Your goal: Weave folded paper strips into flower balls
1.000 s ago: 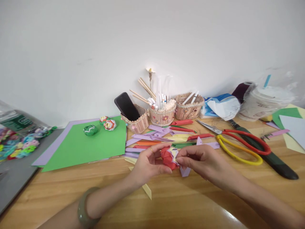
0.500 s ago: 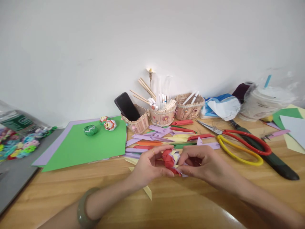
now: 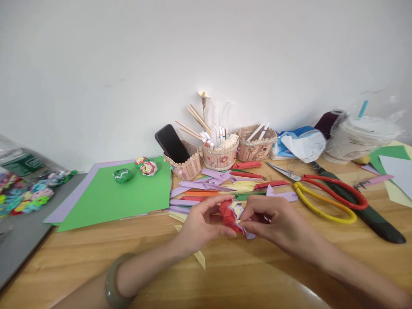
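Observation:
Between my hands, just above the wooden table, is a folded paper flower with red outer folds and white, yellow and purple strips inside. My left hand grips its red side between thumb and fingers. On the other side, my right hand pinches the light strips at the flower's edge, and its fingertips partly cover them. A purple strip end sticks out below the right fingertips. Behind the hands lie several folded paper strips in purple, red, yellow, orange and green.
Scissors lie at right over a dark-handled tool. Wooden baskets with sticks, markers and a phone stand by the wall. Three folded paper pieces rest on green paper. A bagged cup stands at far right.
The flower has turned slightly between my fingers, showing more of its red lower edge. Both hands stay in nearly the same place.

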Demonstrator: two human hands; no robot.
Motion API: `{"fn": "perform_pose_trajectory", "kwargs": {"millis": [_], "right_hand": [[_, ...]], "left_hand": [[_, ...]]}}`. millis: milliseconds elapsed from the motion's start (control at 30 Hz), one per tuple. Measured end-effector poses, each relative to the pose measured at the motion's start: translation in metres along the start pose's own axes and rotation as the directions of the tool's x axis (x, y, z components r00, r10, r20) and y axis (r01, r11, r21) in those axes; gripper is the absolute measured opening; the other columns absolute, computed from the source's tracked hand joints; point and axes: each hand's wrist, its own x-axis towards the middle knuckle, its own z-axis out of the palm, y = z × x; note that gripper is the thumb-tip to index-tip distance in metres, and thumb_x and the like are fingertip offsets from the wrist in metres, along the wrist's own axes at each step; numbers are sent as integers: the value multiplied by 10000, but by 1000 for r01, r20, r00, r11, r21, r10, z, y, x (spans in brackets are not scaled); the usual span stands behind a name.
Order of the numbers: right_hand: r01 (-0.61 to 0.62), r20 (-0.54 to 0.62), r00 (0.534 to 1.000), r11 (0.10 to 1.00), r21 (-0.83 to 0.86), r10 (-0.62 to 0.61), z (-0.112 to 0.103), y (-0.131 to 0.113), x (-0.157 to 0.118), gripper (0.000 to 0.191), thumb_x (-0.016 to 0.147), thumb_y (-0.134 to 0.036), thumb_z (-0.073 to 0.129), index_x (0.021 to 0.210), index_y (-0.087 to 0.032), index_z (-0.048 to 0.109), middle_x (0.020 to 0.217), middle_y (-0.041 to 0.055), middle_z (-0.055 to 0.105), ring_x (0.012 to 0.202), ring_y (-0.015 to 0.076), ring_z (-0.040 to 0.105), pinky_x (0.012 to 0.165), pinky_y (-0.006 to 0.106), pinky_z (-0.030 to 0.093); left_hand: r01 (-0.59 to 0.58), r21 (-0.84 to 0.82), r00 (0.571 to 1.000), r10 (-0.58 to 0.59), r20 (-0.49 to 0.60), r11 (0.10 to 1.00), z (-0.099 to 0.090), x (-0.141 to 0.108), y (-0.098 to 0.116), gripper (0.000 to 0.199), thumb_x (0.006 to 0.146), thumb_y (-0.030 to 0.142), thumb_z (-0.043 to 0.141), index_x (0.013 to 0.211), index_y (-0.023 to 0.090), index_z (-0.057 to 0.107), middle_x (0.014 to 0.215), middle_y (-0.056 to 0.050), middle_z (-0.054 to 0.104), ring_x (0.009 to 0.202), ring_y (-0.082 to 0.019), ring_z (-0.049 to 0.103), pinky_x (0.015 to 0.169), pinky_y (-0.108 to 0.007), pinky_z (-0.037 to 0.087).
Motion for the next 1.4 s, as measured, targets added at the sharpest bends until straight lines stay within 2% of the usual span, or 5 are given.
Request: {"fn": "perform_pose_trajectory", "kwargs": {"millis": [300,567,700,1033,1400], "right_hand": [[81,31,996,997,15,-82,-5,-1,1,197,831,-223,514,712,-176,663,644,13,588,581,110,504,509,213,369],[-7,-25,1000,1000,-30,7,1,2,2,158,730,-174,592,573,-167,579,541,-24,525,489,87,438,448,201,325],[87,-72,993,992,-94,-94,0,1,1,151,764,-211,594,621,-173,624,565,-12,547,488,87,459,441,199,336],[335,-287,798,786,-519,-530,8,4,-8,127,787,-117,551,833,-193,641,577,-17,577,447,67,483,433,189,366],[410,-252,763,747,-523,-595,8,4,-9,183,801,-105,526,923,-198,627,601,-5,607,455,82,507,439,206,382]], "left_hand": [[-21,2,1000,21,-19,1000,-1,1,1,607,442,174,839,1016,249,657,793,-1,608,748,-134,569,745,-297,486],[-20,43,1000,19,6,999,0,-1,-1,591,445,189,841,1004,238,655,1014,-54,617,864,-187,587,793,-329,476],[-60,43,998,61,-11,997,-1,0,-2,602,463,186,836,1027,230,628,937,-42,632,837,-177,591,785,-324,479],[-199,8,975,198,-103,980,2,3,1,508,526,126,798,976,215,579,1037,-32,605,945,-175,581,830,-304,472],[-223,8,965,222,-139,975,1,5,1,531,493,150,814,959,203,565,967,-32,615,907,-178,585,794,-302,483]]}}
